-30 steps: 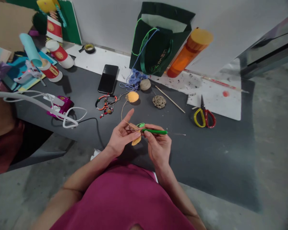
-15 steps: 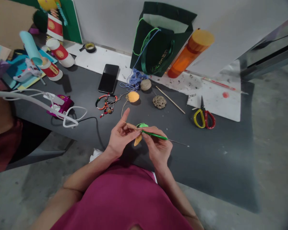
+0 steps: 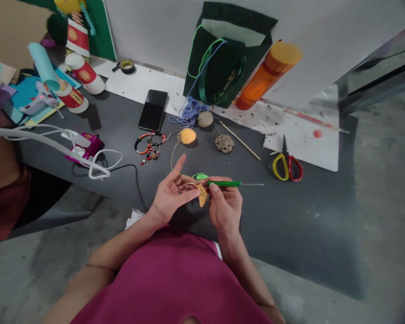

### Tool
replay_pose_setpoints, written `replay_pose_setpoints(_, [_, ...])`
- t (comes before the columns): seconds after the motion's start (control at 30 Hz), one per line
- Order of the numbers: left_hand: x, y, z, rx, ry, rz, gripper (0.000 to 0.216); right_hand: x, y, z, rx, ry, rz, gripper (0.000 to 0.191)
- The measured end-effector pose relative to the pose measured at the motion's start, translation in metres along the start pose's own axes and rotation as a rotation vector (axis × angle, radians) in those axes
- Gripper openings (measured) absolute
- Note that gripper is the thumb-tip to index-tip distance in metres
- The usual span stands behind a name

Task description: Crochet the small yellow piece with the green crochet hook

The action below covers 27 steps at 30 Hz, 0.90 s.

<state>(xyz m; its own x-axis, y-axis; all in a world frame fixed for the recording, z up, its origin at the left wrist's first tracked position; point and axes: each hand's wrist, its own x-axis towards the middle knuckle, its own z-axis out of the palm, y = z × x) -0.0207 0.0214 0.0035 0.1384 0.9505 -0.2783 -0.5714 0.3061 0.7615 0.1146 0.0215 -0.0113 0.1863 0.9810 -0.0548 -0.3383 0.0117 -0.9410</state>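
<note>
Between thumb and fingers, my left hand [image 3: 170, 193] pinches a small yellow crochet piece [image 3: 203, 196], whose lower end hangs free. Yellow yarn runs over its raised index finger, back to a yellow yarn ball [image 3: 187, 136] on the table. My right hand [image 3: 225, 204] grips a crochet hook [image 3: 225, 183] by its green handle. The hook's metal tip points left and lies at the top of the crochet piece; whether it is through a loop is too small to tell. A bright green crocheted piece [image 3: 200, 176] shows just behind my fingers.
Beyond my hands lie a beaded bracelet [image 3: 145, 144], phone [image 3: 153, 110], beige yarn ball [image 3: 205, 119], coiled cord rosette [image 3: 224, 143] and wooden stick [image 3: 239, 140]. Scissors [image 3: 287, 162] lie right. A dark green bag [image 3: 222, 58] and orange bottle [image 3: 266, 76] stand behind. White cables [image 3: 97, 168] cross left.
The crochet hook has swung from slanting down-right to nearly level. The yellow crochet piece has shifted slightly right and now hangs more in view.
</note>
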Motion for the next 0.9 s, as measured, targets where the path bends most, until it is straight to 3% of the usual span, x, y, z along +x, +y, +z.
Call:
replay_pose_setpoints(0.57, [-0.0009,0.0011,-0.0032,0.032,-0.003,0.001,0.088,0.0060,-0.0049,-0.0035,0.033,-0.085,0.022,0.019])
replay_pose_setpoints(0.9, [-0.0026,0.0024,-0.0047,0.110,-0.018,0.071,0.079,0.0061,-0.0029,-0.0046,0.009,-0.057,0.045,0.020])
